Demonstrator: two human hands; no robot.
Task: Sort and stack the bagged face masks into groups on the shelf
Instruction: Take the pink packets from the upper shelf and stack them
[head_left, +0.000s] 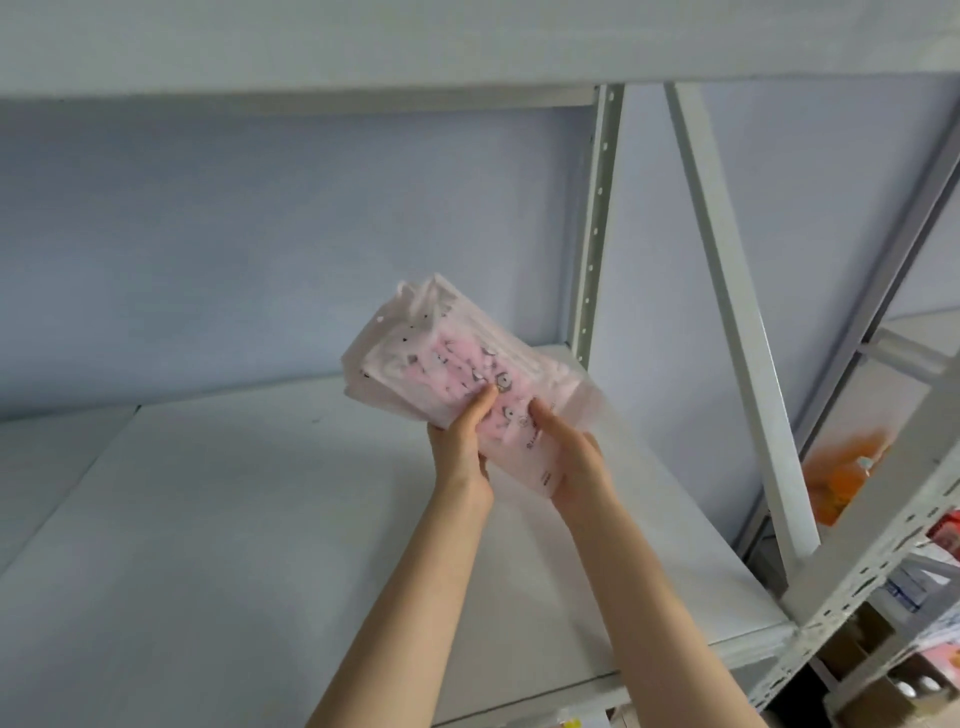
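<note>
A bundle of bagged pink face masks (447, 358), in clear plastic printed with small cartoon figures, is held tilted in the air above the white shelf board (234, 519). My left hand (462, 441) grips the bundle's near left edge, thumb on top. My right hand (571, 457) holds the near right end from below, thumb pressing on the plastic. The bags' far ends fan out toward the back wall. Nothing else lies on this shelf board.
A perforated metal upright (597, 223) stands at the shelf's back right, and a white diagonal brace (727, 291) behind it. Another shelf runs overhead. To the right a second rack (883, 566) holds orange packs (841, 467) and several boxes lower down.
</note>
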